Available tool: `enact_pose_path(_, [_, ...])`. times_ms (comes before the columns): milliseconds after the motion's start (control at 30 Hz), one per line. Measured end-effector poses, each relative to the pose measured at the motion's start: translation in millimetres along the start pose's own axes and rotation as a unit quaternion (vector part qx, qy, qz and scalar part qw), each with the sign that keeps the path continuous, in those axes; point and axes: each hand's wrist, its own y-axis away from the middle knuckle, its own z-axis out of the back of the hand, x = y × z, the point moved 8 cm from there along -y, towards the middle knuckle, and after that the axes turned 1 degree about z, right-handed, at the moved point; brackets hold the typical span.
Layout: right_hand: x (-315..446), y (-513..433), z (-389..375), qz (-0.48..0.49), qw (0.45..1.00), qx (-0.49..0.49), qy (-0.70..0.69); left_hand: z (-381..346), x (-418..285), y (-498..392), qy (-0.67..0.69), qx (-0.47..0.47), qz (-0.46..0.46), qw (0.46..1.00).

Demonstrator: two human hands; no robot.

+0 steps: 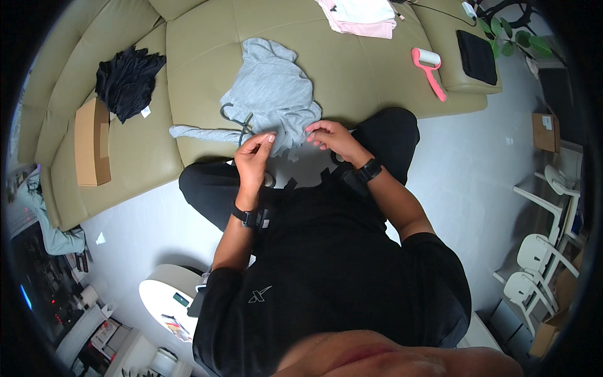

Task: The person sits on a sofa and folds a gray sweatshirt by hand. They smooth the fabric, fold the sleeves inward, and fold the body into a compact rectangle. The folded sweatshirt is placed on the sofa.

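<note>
A light grey garment (273,85) lies bunched on the sofa's front part, one narrow sleeve-like part stretching left. A dark clothes hanger (242,123) shows at its lower left, partly hidden by the cloth and my left hand. My left hand (254,153) pinches an edge of the grey garment between thumb and forefinger, beside the hanger. At the garment's lower right edge is my right hand (332,139), fingers curled near the cloth; whether they grip it I cannot tell.
The olive sofa (202,61) holds a black garment (127,82), a cardboard box (92,143), folded pink and white clothes (360,21), a pink lint roller (429,70) and a folded black cloth (476,56). A round white table (162,287) stands behind at left; white chairs (532,254) are at right.
</note>
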Motion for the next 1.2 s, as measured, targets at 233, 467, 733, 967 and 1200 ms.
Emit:
enact_pose_path(233, [3, 5, -2, 0.009, 1.000, 0.013, -0.011, 26, -26, 10, -0.060, -0.044, 0.009, 0.997])
enact_pose_path(467, [4, 3, -4, 0.001, 1.000, 0.026, 0.017, 130, -69, 63, -0.108, -0.227, -0.078, 0.965])
enact_pose_path(733, [-1, 4, -19, -0.014, 0.996, 0.087, 0.000, 292, -119, 283, -0.172, -0.537, -0.126, 0.816])
enact_pose_path(967, [-2, 13, -31, -0.030, 0.994, 0.090, 0.056, 378, -146, 511, -0.253, -0.761, -0.171, 0.572])
enact_pose_path(1200, [-12, 4, -34, -0.032, 0.990, 0.103, 0.095, 427, -26, 636, -0.441, -0.698, 0.244, 0.509])
